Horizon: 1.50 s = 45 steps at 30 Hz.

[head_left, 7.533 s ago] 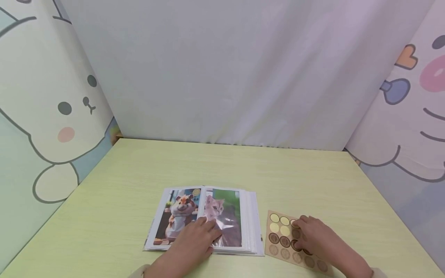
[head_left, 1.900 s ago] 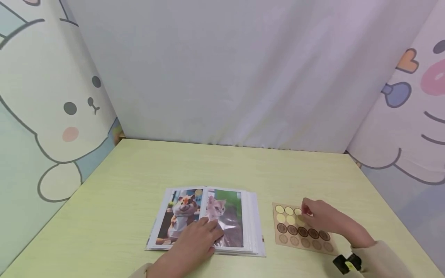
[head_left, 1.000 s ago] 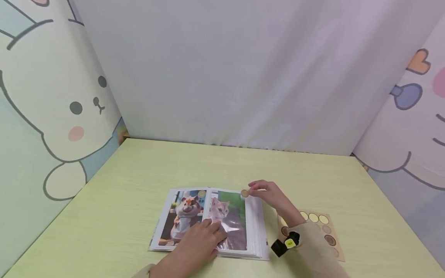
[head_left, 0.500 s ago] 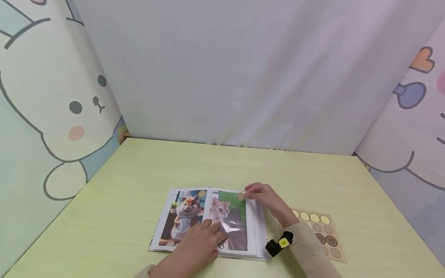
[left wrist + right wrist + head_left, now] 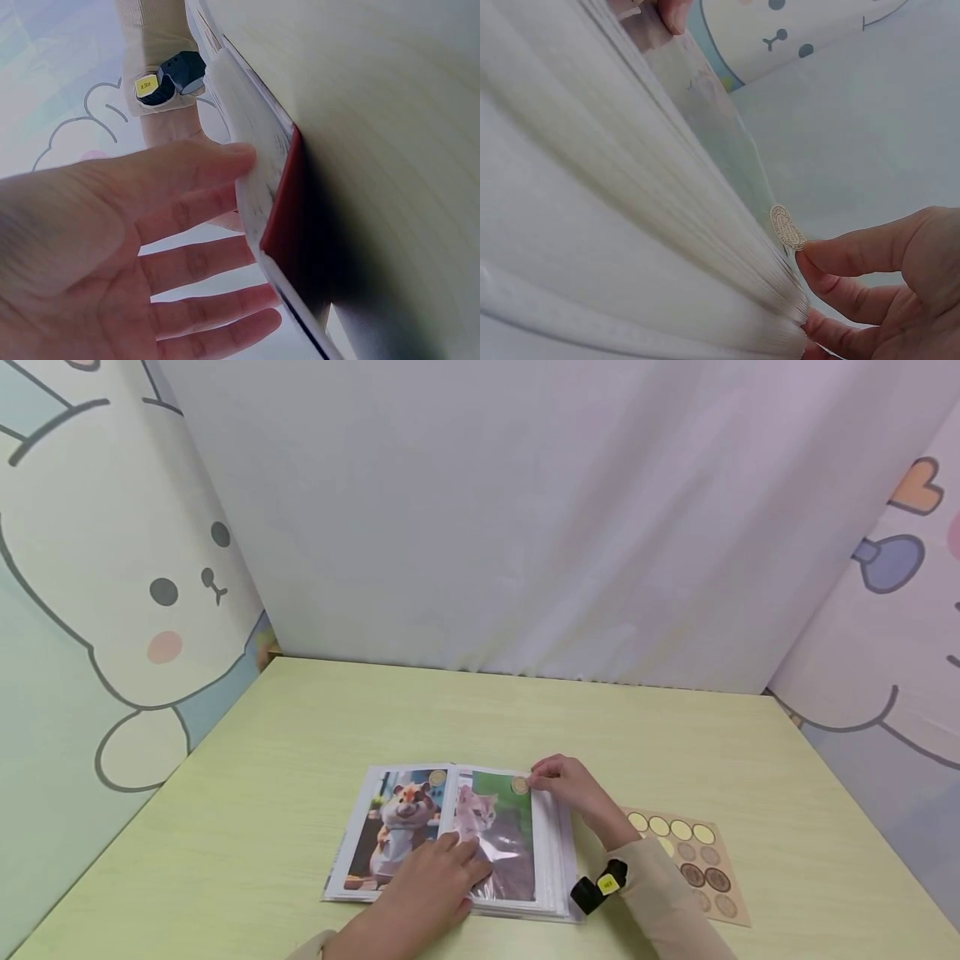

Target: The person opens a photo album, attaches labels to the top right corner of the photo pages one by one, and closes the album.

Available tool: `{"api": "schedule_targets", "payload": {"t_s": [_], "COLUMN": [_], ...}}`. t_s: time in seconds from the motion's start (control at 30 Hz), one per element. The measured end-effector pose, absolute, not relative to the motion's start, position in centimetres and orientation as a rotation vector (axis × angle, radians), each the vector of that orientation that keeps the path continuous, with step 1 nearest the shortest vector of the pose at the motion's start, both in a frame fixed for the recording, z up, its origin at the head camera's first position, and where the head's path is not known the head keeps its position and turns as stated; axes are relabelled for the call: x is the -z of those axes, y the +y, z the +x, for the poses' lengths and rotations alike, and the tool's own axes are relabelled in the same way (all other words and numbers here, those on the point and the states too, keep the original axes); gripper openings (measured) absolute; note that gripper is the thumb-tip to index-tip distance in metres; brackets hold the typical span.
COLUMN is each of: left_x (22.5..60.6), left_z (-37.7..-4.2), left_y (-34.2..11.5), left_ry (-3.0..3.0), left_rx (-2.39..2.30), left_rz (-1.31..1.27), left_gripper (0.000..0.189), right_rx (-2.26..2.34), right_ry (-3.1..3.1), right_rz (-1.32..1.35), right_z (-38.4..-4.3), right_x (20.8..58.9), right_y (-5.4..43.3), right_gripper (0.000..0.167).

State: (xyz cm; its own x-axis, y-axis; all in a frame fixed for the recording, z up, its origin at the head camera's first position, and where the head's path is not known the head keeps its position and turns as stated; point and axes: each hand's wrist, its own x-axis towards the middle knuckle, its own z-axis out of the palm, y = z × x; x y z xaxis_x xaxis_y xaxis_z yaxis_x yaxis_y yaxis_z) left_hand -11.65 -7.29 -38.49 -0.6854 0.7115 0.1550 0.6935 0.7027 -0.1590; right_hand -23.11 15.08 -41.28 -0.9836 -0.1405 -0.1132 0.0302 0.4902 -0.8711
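Right fingers (image 5: pixel 859 298) pinch a round sticker (image 5: pixel 784 225); left fingers (image 5: pixel 199 264) rest straight, slightly spread, on the album (image 5: pixel 555 868).

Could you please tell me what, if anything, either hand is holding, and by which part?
The right hand pinches a round sticker by its edge; the left hand merely rests, fingers extended, on the open album.

Head view: bright, even, diffuse light; source out of frame. Table (image 5: pixel 360 710) clearly lit; curtain (image 5: pixel 480 527) lilac-tinted at upper right. White glare on cat picture (image 5: pixel 513 818). Soft shadow beside right sleeve (image 5: pixel 663 893). Left wrist: bluish cast, deep shadow below book (image 5: pixel 283 196). Right wrist: hazy, low contrast; pages (image 5: pixel 630 195) soft.
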Motion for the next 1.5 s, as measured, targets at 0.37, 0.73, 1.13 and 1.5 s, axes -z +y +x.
{"api": "schedule_targets", "payload": {"t_s": [0.37, 0.73, 1.13, 1.5], "left_x": [38.54, 38.57, 38.46, 38.66], "left_z": [-11.70, -11.76, -11.69, -11.76], "left_y": [-7.26, -7.18, -7.11, -7.18], "left_ry": [-2.690, -2.680, -2.701, -2.689], "left_rx": [-0.144, -0.152, -0.170, -0.186], "left_rz": [-1.126, -1.127, -1.123, -1.134], "left_gripper": [0.029, 0.028, 0.030, 0.030], "right_rx": [1.445, 1.412, 1.237, 1.184], "right_ry": [2.625, 2.652, 2.788, 2.812], "right_rz": [-0.082, -0.069, -0.109, -0.254], "right_z": [-23.24, -23.23, -23.32, -22.90], "right_x": [41.36, 41.45, 41.62, 41.06], "right_y": [14.88, 14.86, 14.45, 14.26], "right_gripper": [0.013, 0.013, 0.012, 0.024]}}
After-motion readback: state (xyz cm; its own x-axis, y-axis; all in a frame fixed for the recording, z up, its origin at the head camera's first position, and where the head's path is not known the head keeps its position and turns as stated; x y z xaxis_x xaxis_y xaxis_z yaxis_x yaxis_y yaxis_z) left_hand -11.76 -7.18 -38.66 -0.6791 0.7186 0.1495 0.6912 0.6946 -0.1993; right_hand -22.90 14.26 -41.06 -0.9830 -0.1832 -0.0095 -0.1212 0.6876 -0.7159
